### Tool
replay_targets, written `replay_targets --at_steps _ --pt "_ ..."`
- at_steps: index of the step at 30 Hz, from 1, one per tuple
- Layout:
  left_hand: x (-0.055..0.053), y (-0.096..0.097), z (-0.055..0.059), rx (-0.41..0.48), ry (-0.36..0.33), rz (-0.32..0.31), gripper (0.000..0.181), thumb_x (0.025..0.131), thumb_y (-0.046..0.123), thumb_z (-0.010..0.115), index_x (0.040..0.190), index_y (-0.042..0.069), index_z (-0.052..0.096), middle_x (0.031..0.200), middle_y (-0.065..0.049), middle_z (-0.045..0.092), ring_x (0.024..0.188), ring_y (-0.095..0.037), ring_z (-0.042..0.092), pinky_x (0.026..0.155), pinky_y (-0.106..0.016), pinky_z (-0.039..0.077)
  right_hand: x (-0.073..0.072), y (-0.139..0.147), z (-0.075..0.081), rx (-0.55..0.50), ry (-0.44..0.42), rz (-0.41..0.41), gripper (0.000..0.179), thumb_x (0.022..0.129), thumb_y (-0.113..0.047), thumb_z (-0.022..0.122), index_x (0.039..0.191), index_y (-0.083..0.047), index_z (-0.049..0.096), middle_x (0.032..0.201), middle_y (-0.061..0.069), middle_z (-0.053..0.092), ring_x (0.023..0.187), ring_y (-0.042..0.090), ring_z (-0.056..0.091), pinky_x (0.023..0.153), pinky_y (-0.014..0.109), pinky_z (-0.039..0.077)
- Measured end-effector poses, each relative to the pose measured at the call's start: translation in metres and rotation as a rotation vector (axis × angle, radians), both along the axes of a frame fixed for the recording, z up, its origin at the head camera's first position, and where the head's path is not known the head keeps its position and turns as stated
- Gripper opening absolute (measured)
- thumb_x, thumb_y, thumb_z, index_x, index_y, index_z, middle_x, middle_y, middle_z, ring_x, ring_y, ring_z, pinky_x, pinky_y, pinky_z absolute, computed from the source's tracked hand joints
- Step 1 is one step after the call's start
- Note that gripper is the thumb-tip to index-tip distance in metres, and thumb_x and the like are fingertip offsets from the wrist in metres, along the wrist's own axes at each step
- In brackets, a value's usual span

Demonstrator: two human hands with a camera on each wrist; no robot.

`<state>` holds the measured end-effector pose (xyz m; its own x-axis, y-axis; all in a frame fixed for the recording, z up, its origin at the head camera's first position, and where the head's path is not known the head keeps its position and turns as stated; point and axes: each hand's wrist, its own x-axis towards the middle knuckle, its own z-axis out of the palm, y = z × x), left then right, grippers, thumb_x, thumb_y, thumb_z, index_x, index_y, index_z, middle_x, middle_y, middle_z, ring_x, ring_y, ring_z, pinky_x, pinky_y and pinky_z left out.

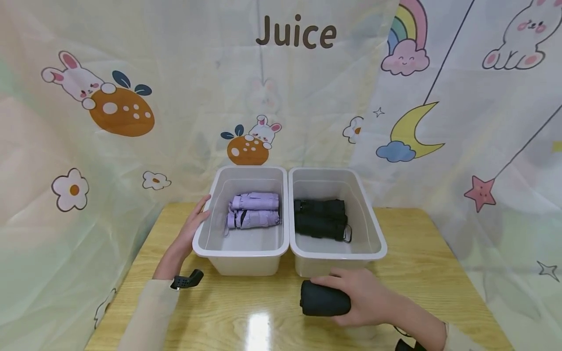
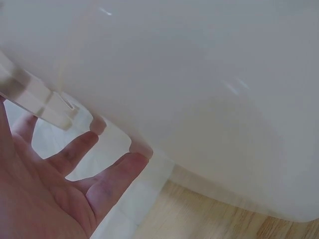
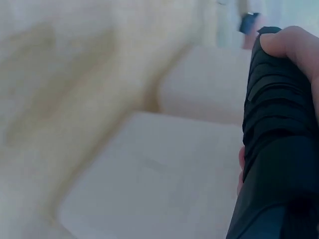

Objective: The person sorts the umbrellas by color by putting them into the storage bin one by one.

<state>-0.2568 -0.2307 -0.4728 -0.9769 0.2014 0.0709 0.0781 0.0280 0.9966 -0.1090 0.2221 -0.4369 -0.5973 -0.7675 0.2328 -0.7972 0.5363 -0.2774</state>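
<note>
My right hand [image 1: 366, 297] grips a black folded umbrella [image 1: 325, 298] above the table, in front of the right bin [image 1: 371, 234]. In the right wrist view the thumb presses along the pleated umbrella [image 3: 279, 99]. With fingers spread and fairly straight, my left hand [image 1: 193, 226] touches the outer left side of the left bin [image 1: 204, 243]; the left wrist view has its fingertips [image 2: 137, 158] against the white wall. Two lilac folded umbrellas [image 1: 254, 209] lie in the left bin. Black folded umbrellas [image 1: 320, 219] lie side by side in the right one.
Both white bins stand side by side, rims nearly touching, on a wood-grain table [image 1: 228, 312]. Behind them hangs a printed cloth backdrop [image 1: 307, 97] with cartoon rabbits. Each wrist wears a dark strap, such as the left wristband [image 1: 188, 280].
</note>
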Motion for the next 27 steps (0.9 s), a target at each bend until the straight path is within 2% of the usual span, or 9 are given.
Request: replay_targets --at_steps 8,14,18,23,27 --pt "0.000 0.000 -0.002 0.004 -0.004 -0.003 0.056 0.107 0.032 0.037 0.157 0.024 0.014 0.157 -0.016 0.022 0.133 -0.045 0.031 0.099 -0.052 0.040 -0.010 0.008 0.045 0.018 0.111 -0.018 0.082 0.065 -0.041 0.086 0.139 -0.034 0.052 0.103 -0.013 0.056 0.074 0.002 0.052 0.058 0.019 0.044" --pt "-0.001 -0.001 -0.002 0.019 -0.006 -0.006 0.058 0.106 0.034 0.038 0.157 0.025 0.013 0.157 -0.015 0.020 0.134 -0.045 0.031 0.100 -0.052 0.039 -0.024 0.014 0.071 0.025 0.164 -0.036 0.082 0.064 -0.038 0.087 0.138 -0.033 0.052 0.104 -0.012 0.057 0.071 0.003 0.052 0.058 0.019 0.045" --pt "-0.001 -0.001 -0.002 0.033 0.002 -0.006 0.058 0.106 0.033 0.038 0.157 0.024 0.013 0.157 -0.016 0.020 0.134 -0.045 0.029 0.101 -0.051 0.039 -0.037 0.017 0.081 0.008 0.167 -0.035 0.081 0.066 -0.038 0.087 0.139 -0.031 0.052 0.104 -0.013 0.056 0.073 0.002 0.052 0.059 0.020 0.046" --pt "0.000 0.001 -0.003 0.032 -0.007 -0.006 0.058 0.106 0.034 0.039 0.157 0.024 0.013 0.157 -0.015 0.020 0.135 -0.044 0.029 0.101 -0.053 0.037 -0.055 0.020 0.084 -0.026 0.188 -0.057 0.080 0.065 -0.039 0.087 0.137 -0.030 0.055 0.104 -0.012 0.057 0.075 0.003 0.052 0.061 0.022 0.047" --pt "-0.001 0.000 -0.002 0.022 -0.012 0.003 0.058 0.106 0.034 0.039 0.157 0.026 0.014 0.157 -0.015 0.022 0.134 -0.044 0.031 0.101 -0.054 0.037 -0.069 0.021 0.085 -0.036 0.171 -0.082 0.079 0.066 -0.040 0.087 0.138 -0.031 0.055 0.104 -0.010 0.056 0.075 0.004 0.053 0.061 0.023 0.047"
